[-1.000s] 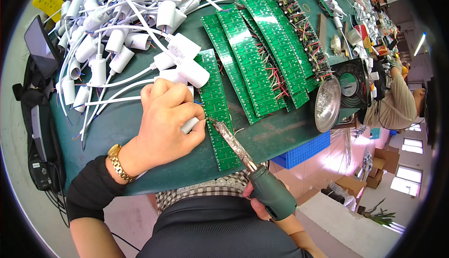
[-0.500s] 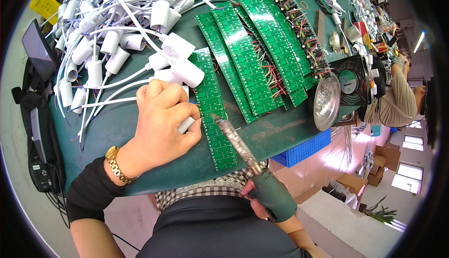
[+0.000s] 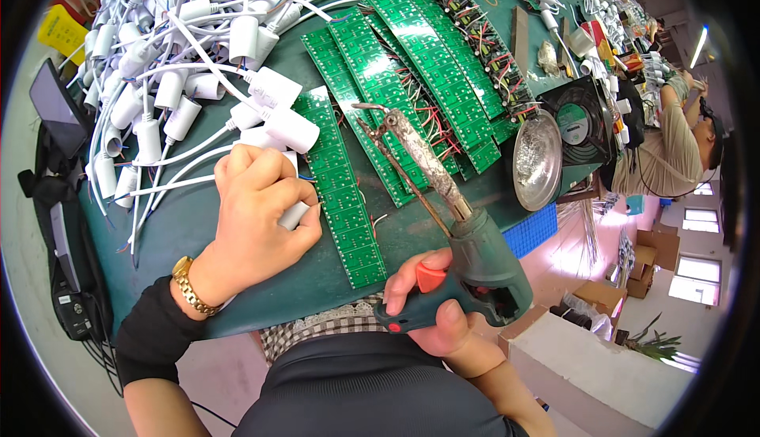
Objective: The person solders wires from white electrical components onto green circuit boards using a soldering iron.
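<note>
My left hand (image 3: 260, 214) is closed on a white lamp holder (image 3: 294, 216), mostly hidden by the fingers. It rests at the left edge of a narrow green circuit board strip (image 3: 342, 199). Blue wire ends show at the strip's edge beside my knuckles. In my right hand (image 3: 431, 310) is a dark green soldering gun (image 3: 495, 267) with a red trigger. Its metal barrel (image 3: 427, 164) points up and left, its tip above the neighbouring boards. Against the strip's upper end lie white lamp holders (image 3: 291, 127) with cables.
A heap of white corded lamp holders (image 3: 170, 81) fills the back left. More board panels (image 3: 443, 81) overlap at centre. A round metal dish (image 3: 538, 160) and a black fan (image 3: 582, 120) stand at right. Another person (image 3: 661, 148) sits farther right.
My right hand has raised the soldering gun and turned it, lifting its tip away from the strip. My left hand keeps its grip; the whole view has shifted slightly.
</note>
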A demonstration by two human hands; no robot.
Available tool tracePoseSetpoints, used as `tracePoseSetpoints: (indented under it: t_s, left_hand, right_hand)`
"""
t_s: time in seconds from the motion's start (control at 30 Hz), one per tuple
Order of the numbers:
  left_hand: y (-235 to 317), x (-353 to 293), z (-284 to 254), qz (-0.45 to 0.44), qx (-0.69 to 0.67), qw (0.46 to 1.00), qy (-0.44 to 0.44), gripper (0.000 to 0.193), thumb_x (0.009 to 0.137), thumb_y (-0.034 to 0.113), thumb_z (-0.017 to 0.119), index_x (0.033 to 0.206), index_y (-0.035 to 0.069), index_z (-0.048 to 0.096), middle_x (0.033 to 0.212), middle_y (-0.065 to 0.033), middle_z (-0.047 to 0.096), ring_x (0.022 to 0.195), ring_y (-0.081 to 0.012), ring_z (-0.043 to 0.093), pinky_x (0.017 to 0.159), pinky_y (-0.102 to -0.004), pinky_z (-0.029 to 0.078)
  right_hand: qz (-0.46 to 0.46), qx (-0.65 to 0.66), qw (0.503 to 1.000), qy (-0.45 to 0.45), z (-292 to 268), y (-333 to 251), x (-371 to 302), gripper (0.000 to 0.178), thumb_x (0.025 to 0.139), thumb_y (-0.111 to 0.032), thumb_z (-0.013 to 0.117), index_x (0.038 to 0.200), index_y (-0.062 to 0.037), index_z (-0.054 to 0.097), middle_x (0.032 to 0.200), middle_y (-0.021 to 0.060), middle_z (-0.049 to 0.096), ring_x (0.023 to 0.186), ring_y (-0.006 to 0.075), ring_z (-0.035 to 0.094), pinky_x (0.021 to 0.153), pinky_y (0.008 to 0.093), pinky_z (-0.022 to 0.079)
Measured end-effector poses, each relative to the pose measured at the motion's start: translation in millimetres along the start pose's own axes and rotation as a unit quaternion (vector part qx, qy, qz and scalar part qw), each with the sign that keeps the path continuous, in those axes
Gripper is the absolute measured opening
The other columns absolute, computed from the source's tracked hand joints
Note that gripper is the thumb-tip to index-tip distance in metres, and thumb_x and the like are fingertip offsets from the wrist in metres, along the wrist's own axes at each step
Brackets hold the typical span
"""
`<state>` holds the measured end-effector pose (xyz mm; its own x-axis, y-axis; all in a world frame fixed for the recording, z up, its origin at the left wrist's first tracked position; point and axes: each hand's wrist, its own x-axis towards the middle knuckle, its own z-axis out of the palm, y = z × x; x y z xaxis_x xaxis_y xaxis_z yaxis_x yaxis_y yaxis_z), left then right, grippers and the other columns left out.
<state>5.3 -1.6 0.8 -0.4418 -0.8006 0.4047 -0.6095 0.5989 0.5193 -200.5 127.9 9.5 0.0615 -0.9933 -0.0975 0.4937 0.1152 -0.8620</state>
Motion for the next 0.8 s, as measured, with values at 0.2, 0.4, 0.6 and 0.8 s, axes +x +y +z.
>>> tracePoseSetpoints:
  t_s: [0.2,0.4,0.6,0.8]
  left_hand:
    - [0,1,0,0.004,-0.004,1.0,0.004,0.02,0.055,0.003,0.072,0.07,0.011,0.062,0.078,-0.0016,0.05,0.083,-0.024,0.046,0.079,-0.037,0.033]
    - [-3,-1,1,0.001,-0.006,1.0,0.011,0.02,0.055,0.003,0.073,0.07,0.012,0.063,0.079,-0.0015,0.05,0.083,-0.0239,0.046,0.08,-0.0373,0.032]
    - [-4,-3,0,-0.001,-0.012,1.0,0.008,0.02,0.056,0.004,0.073,0.071,0.012,0.063,0.078,-0.0009,0.05,0.082,-0.0234,0.045,0.079,-0.0377,0.032]
    - [-3,-1,1,0.011,-0.015,1.0,0.015,0.02,0.057,0.004,0.074,0.071,0.013,0.063,0.078,0.0002,0.049,0.081,-0.0229,0.044,0.078,-0.0366,0.032]
  right_hand:
    - [-0.029,-0.014,0.999,-0.021,6,17,5,0.054,0.092,-0.054,0.056,0.125,-0.0141,0.041,0.098,0.0098,0.056,0.076,0.0169,0.06,0.089,0.0384,0.044]
    - [-0.085,0.079,0.993,-0.017,20,28,8,0.06,0.094,-0.063,0.042,0.13,-0.0152,0.037,0.1,0.0076,0.054,0.073,0.0156,0.06,0.096,0.0396,0.039]
    - [-0.061,0.043,0.997,-0.033,20,27,11,0.065,0.092,-0.069,0.038,0.13,-0.0151,0.035,0.097,0.0065,0.053,0.067,0.0163,0.06,0.1,0.0431,0.038]
    - [-0.072,0.079,0.993,-0.053,13,40,8,0.07,0.089,-0.071,0.041,0.132,-0.0158,0.034,0.1,0.0062,0.052,0.078,0.0182,0.062,0.116,0.0512,0.016]
